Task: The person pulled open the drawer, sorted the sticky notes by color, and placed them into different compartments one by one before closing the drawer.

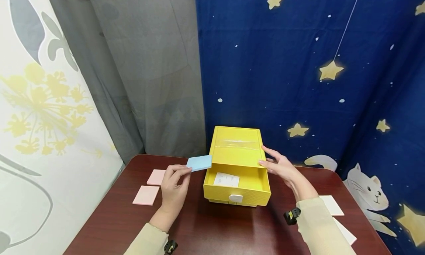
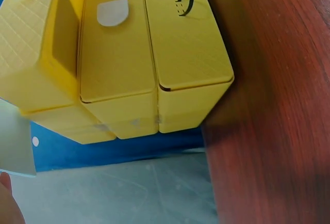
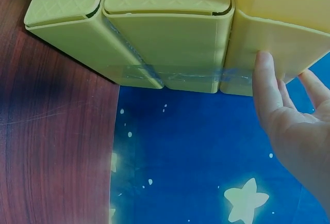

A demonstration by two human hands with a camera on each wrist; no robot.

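dark wood table (image 1: 225, 233) nearest; pale sleeves (image 1: 322, 225) reach in over it, a black camera (image 1: 292, 216) at each cuff. two white squares (image 1: 332, 205) at right, partly covered by the right sleeve. at left, two pink pads (image 1: 146, 195), the farther one just beside the left hand (image 1: 175, 183). that hand pinches a blue pad (image 1: 199, 163) by its near left corner, held up beside the front left top corner of a yellow box (image 1: 237, 134). top drawer (image 1: 252, 199) pulled out, white knob on its front, printed slip (image 1: 227, 179) lying inside. right hand (image 1: 280, 168) holds nothing, thumb and fingers apart, touching the box's right side. box has three tiers, clear tape across its top; black loop (image 2: 192, 1) on the lowest drawer. behind: grey curtain (image 1: 159, 81), blue star-print curtain (image 1: 259, 70).
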